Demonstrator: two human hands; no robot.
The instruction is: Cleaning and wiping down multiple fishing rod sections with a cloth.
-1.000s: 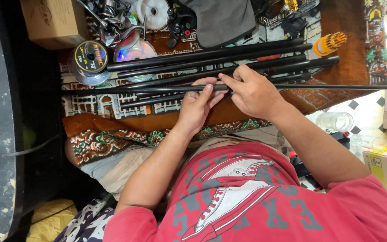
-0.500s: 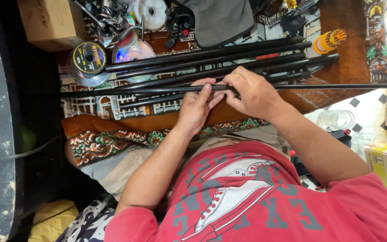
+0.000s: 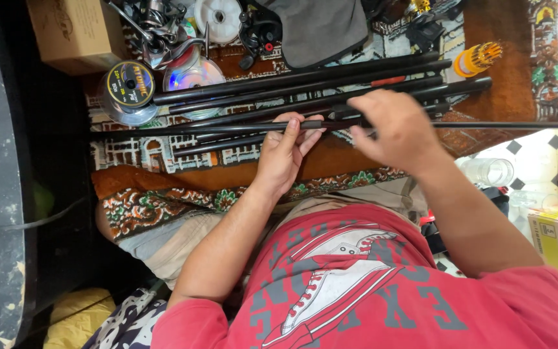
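Though still gripped in both hands, held wider now: thin black rod [image 3: 195, 129], level across the view, above the patterned carpet [image 3: 163, 155], just this side of the bundle of black rod sections [image 3: 305, 84] and not among them.

Left hand [image 3: 285, 155]: same spot as a second ago, thumb and fingers pinched shut on the rod.

Right hand [image 3: 395, 129]: slid outward along the rod, away from the left. Curled over it, knuckles to camera, fingertips hidden. Closed on it as far as visible.

Half a second ago: knuckle to knuckle, touching. Now: clearly apart.

Result: short stretch of shaft bared between the two grips, with a slightly thicker dark sleeve or joint showing there.

Reads as a sliding stroke along the shaft, not a fresh grip. No shift in the rod's line or height. Cannot tell whether drawn longer or merely run through the fingers.

Nothing else moved: line spool [image 3: 129, 84] at the left end of the bundle, cardboard box [image 3: 75, 32] beyond it, grey bag [image 3: 324, 26] at the far edge, orange-and-yellow piece [image 3: 479, 58] off to the right, clear jar [image 3: 489, 171] near the right forearm.
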